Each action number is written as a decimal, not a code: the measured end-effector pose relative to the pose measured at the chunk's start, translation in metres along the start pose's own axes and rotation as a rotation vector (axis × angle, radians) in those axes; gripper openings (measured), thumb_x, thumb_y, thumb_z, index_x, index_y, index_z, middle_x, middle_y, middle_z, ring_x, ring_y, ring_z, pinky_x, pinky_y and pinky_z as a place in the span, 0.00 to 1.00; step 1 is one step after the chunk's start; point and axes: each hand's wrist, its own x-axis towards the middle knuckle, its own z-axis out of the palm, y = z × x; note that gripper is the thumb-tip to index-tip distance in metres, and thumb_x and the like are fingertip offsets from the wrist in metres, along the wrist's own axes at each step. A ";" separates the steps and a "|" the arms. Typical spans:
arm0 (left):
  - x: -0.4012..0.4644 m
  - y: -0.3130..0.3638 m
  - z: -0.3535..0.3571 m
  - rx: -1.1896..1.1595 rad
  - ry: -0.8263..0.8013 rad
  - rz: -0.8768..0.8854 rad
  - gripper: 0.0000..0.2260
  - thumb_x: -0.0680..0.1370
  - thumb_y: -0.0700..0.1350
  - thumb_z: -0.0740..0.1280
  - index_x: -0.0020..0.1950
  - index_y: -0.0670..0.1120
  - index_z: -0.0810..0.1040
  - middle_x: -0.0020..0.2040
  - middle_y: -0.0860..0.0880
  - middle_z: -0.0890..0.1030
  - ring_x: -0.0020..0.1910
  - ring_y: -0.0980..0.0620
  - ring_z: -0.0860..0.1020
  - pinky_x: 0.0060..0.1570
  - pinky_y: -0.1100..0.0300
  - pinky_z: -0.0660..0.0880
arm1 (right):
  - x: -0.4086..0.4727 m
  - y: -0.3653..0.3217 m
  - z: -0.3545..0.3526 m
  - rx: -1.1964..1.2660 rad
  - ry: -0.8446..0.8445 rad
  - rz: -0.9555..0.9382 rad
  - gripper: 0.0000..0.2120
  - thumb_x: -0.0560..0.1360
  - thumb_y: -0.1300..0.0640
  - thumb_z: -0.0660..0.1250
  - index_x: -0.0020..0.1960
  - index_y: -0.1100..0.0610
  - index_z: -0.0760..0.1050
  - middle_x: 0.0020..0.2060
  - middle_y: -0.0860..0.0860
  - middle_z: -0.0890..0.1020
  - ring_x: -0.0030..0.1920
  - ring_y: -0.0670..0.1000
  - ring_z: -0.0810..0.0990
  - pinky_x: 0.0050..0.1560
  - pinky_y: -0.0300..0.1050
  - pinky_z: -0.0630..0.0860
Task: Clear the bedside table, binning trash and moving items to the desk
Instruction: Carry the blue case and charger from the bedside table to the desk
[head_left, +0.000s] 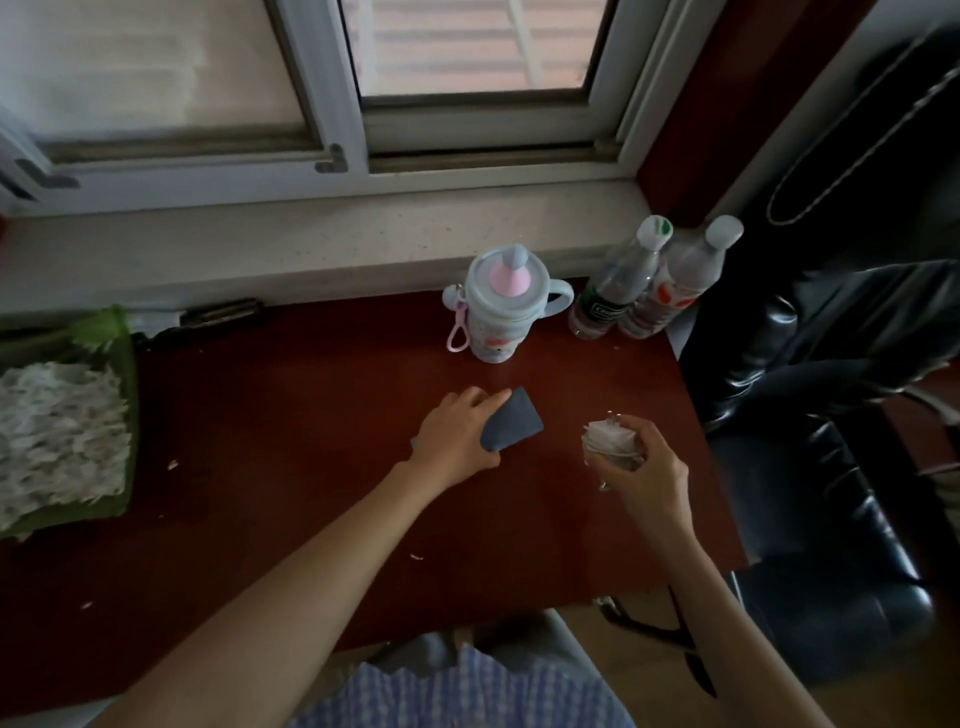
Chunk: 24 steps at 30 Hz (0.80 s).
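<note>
On red desk (311, 441), green-labelled bottle (615, 280), writing illegible

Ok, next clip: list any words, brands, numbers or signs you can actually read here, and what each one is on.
No text can be read with confidence.
Left water bottle: dark label with white lettering, too blurred to read.
Right water bottle: red and green label print, no legible words.
Child's sippy cup: printed pattern only, no readable text.

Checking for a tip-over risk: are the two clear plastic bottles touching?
Touching. The head view shows the green-labelled bottle pressed against the red-labelled bottle, no gap between them.
</note>
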 end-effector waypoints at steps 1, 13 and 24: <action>0.006 0.002 0.001 0.026 -0.017 0.003 0.36 0.69 0.49 0.71 0.75 0.56 0.59 0.66 0.52 0.69 0.61 0.47 0.70 0.54 0.55 0.71 | 0.003 0.002 -0.003 0.004 -0.004 0.006 0.23 0.66 0.59 0.78 0.57 0.49 0.76 0.45 0.47 0.82 0.38 0.42 0.82 0.33 0.35 0.79; 0.051 0.007 0.011 0.144 -0.090 0.045 0.36 0.69 0.46 0.70 0.75 0.55 0.60 0.67 0.51 0.69 0.61 0.45 0.70 0.56 0.51 0.71 | 0.023 0.018 -0.014 0.002 -0.036 0.032 0.23 0.65 0.57 0.78 0.58 0.47 0.76 0.46 0.45 0.81 0.40 0.45 0.83 0.36 0.39 0.81; 0.070 0.011 0.016 0.151 -0.059 0.091 0.34 0.68 0.42 0.70 0.73 0.51 0.65 0.65 0.49 0.72 0.61 0.44 0.71 0.58 0.49 0.72 | 0.029 0.028 -0.022 -0.027 -0.050 0.043 0.23 0.65 0.55 0.78 0.57 0.46 0.75 0.46 0.45 0.81 0.42 0.46 0.83 0.38 0.43 0.82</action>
